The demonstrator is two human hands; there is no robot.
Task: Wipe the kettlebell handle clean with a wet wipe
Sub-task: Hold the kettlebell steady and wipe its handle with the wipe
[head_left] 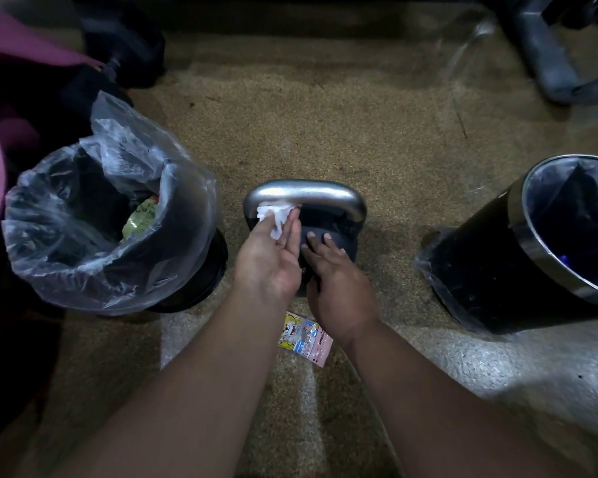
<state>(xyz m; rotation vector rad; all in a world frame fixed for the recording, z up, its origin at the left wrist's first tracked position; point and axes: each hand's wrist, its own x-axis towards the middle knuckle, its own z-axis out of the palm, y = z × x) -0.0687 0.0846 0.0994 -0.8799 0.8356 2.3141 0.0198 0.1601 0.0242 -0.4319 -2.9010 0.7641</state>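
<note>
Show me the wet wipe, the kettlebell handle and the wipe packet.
wet wipe (272, 217): head view, crumpled white middle.
kettlebell handle (311, 193): head view, top of silver bar.
wipe packet (306, 338): head view, printed front.

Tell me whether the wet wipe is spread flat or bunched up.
Bunched up: the wet wipe is a crumpled white wad that the left hand holds against the silver handle.

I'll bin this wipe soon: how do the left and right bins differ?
The left bin has a clear liner billowing over its rim; the right bin shows a bare steel rim. The left bin holds rubbish, a greenish packet; the right bin shows a blue scrap. Both are dark, round and lined.
</note>
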